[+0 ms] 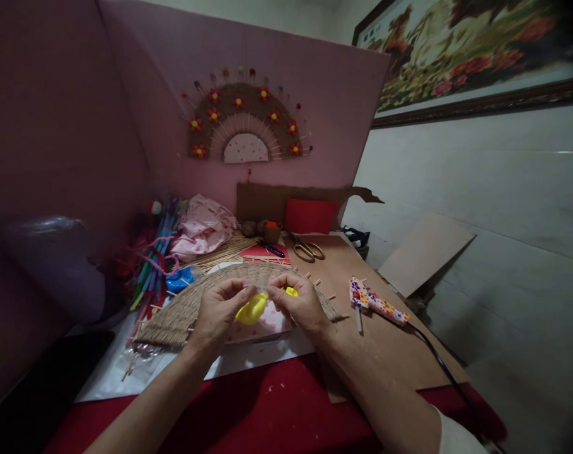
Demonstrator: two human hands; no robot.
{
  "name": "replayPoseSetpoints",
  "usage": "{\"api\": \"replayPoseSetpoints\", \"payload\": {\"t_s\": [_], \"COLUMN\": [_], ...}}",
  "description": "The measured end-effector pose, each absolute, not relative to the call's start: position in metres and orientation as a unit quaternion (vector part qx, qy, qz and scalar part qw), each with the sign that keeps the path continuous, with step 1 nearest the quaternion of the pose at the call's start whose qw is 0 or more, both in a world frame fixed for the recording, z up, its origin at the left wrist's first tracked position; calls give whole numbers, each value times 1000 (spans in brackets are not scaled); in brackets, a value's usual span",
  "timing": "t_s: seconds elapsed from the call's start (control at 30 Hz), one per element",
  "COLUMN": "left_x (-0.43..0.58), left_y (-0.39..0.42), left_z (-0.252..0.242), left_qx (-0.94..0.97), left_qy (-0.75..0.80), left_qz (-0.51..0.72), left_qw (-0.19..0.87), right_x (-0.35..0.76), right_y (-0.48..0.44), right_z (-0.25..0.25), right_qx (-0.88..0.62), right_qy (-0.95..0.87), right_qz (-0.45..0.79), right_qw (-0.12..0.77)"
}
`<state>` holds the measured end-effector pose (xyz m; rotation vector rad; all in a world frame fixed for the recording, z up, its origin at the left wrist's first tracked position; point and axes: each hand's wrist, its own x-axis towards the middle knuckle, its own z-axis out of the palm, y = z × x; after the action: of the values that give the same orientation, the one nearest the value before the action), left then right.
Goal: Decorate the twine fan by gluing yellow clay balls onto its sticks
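Over the middle of the work, my left hand [225, 305] is closed, thumb and fingers pinching a soft yellow lump [251, 310] that looks like modelling clay in clear wrap. Close beside it, my right hand [299, 301] is also closed in a pinch at the wrap, and a smaller yellow bit [292, 292] shows among its fingers. Exactly what the right fingertips grip is partly hidden. Beneath both hands lies a half-round fan wound with brown twine [173, 317], with stick ends poking out along its curved rim. Its pink dotted centre [277, 320] is partly covered by my hands.
A flower-patterned glue gun [378, 304] with a black cord lies on brown cardboard [343, 359] at right. Gold-handled scissors [309, 250], a blue packet [179, 279], crumpled dotted cloth [205, 226] and thin sticks surround the fan. A finished-looking fan [239, 120] hangs behind.
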<state>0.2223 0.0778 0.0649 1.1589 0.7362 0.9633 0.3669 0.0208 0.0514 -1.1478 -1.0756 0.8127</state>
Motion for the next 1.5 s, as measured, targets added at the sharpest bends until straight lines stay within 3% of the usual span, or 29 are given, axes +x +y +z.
{"api": "replayPoseSetpoints", "payload": {"t_s": [1.13,1.27,1.4,1.5], "left_x": [215,181,108,56], "left_y": [74,70,71,70], "left_z": [73,84,99,107], "left_qx": [597,705,765,735], "left_qy": [249,281,473,635], "left_qz": [367,355,375,236], "left_qw": [669,546,225,34], "right_x": [365,363,361,360], "right_y": [12,11,11,10], "right_z": [47,46,46,48], "right_qx": [-456,-456,-443,-435], "right_qy": [-522,-500,-467,-447], "right_qz": [396,411,418,422], "right_qw": [603,611,641,658]}}
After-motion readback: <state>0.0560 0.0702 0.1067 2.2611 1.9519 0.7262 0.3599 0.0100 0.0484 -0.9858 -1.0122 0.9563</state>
